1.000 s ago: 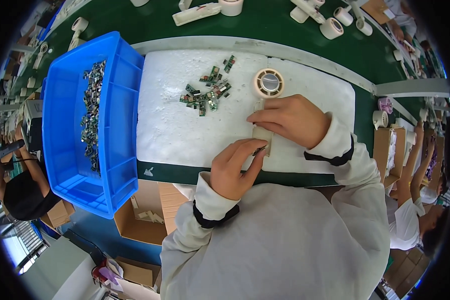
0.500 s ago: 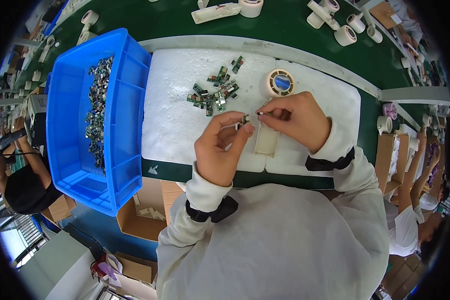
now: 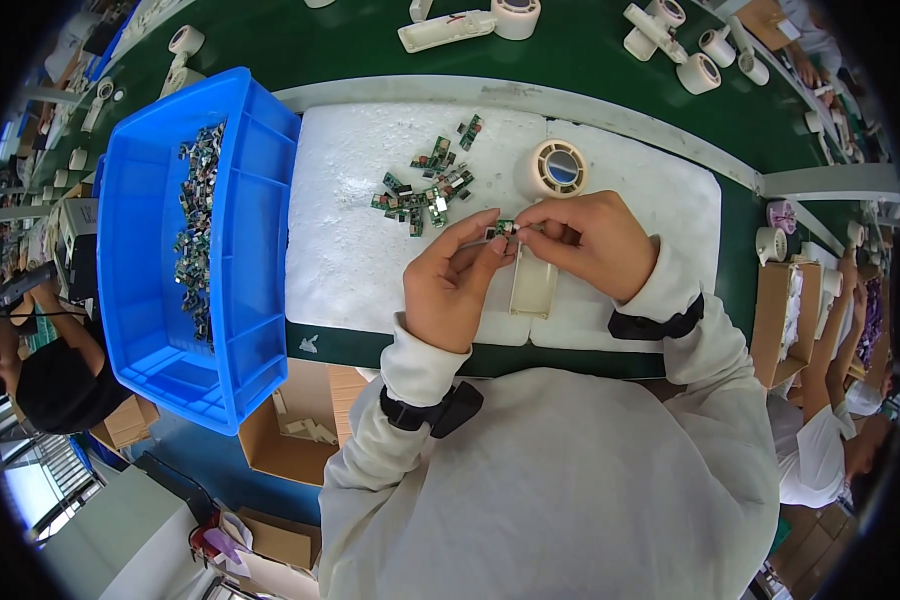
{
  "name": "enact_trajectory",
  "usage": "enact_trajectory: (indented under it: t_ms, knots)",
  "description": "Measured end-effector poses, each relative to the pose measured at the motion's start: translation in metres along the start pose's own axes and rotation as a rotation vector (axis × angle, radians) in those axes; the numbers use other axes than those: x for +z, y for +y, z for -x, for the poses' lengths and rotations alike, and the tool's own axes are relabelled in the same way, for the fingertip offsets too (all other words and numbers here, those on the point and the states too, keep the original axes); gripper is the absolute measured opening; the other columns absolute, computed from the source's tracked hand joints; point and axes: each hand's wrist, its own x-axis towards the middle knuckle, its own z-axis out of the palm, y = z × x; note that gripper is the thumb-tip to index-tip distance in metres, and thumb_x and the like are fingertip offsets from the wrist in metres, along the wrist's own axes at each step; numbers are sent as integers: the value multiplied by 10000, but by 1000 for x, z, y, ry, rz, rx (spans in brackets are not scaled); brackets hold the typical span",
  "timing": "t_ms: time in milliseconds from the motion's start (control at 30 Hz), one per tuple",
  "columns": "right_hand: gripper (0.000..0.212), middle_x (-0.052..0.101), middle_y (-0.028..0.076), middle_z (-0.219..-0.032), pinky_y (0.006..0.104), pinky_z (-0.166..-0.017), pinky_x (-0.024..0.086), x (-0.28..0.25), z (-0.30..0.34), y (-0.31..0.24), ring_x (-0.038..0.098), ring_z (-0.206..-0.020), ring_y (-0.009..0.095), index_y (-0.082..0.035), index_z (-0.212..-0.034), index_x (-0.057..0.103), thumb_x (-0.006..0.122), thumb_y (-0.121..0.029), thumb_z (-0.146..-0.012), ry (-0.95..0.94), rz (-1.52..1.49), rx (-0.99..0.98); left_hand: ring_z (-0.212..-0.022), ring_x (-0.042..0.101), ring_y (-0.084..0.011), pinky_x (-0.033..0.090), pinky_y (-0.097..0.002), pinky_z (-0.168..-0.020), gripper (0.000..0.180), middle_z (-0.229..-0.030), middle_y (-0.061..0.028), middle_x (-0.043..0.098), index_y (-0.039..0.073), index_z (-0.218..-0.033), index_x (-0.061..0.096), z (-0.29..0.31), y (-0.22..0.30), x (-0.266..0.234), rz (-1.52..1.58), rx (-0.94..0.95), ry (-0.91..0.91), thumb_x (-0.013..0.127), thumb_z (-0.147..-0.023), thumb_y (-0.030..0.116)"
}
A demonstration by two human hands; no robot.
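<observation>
A small green circuit board [image 3: 505, 227] sits pinched between the thumb and fingers of my left hand [image 3: 448, 285]. Close against its right end are the fingertips of my right hand [image 3: 598, 240], closed in a pinch on something small that they mostly cover. Below my fingers, a cream plastic housing [image 3: 533, 290] lies open side up on the white foam pad [image 3: 340, 270]. Its round head [image 3: 540, 180], with a shiny dark centre, rests just beyond my right hand. To the left of it, several loose circuit boards [image 3: 410, 205] form a small pile on the pad.
A blue bin [image 3: 260, 250] holding many circuit boards stands left of the pad. Beyond a pale rail [image 3: 390, 88], similar cream housings [image 3: 450, 32] lie on the green table. An open cardboard box [image 3: 280, 455] is below at left. Other people work at both sides.
My hands have come together: the left moved right and slightly up, bringing the circuit board to the right fingertips. Half a second ago a gap separated them, with a tiny white piece showing in my right pinch.
</observation>
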Motion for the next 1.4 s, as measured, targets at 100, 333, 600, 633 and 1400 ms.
enact_trajectory:
  t_ms: [100, 333, 600, 633, 1400]
  knots:
    - [153, 613, 42, -643, 259, -531, 447, -3, 1, -2, 542, -533, 103, -31, -1034, 741, 732, -82, -891, -16, -26, 16, -1065, 706, -202, 576, -293, -931, 301, -1190, -152, 693, -38, -1285, 636, 2, 1, -2, -47, -4, -29, 634, -984, -37]
    - [131, 609, 23, -627, 245, -525, 410, -5, 2, 1, 512, -529, 84, -46, -999, 761, 770, -95, -878, 2, -138, 20, -1071, 700, -201, 580, -312, -942, 269, -1171, -144, 706, -50, -1245, 664, 5, 0, -4, -54, 73, -54, 633, -979, -54]
    - [117, 619, -9, -636, 228, -538, 388, -5, 8, 10, 489, -555, 51, -65, -985, 779, 799, -98, -874, 21, -369, 70, -1043, 694, -199, 587, -320, -920, 277, -1177, -146, 703, -14, -1233, 692, 1, -2, -16, 78, 9, -179, 657, -961, -55]
    - [119, 636, -9, -655, 225, -544, 385, -6, 8, 9, 485, -564, 44, -51, -989, 778, 795, -73, -873, 12, -387, 73, -1033, 694, -198, 588, -317, -911, 280, -1182, -147, 701, -7, -1232, 696, 1, -3, -17, 91, 20, -202, 662, -958, -55]
    - [198, 544, 27, -694, 288, -525, 402, 1, 1, 20, 496, -556, 137, -100, -1033, 787, 782, -35, -846, 105, -71, -388, -1075, 705, -212, 588, -347, -966, 278, -1217, -160, 698, -68, -1273, 621, 7, 8, -6, 22, -43, -37, 619, -998, -24]
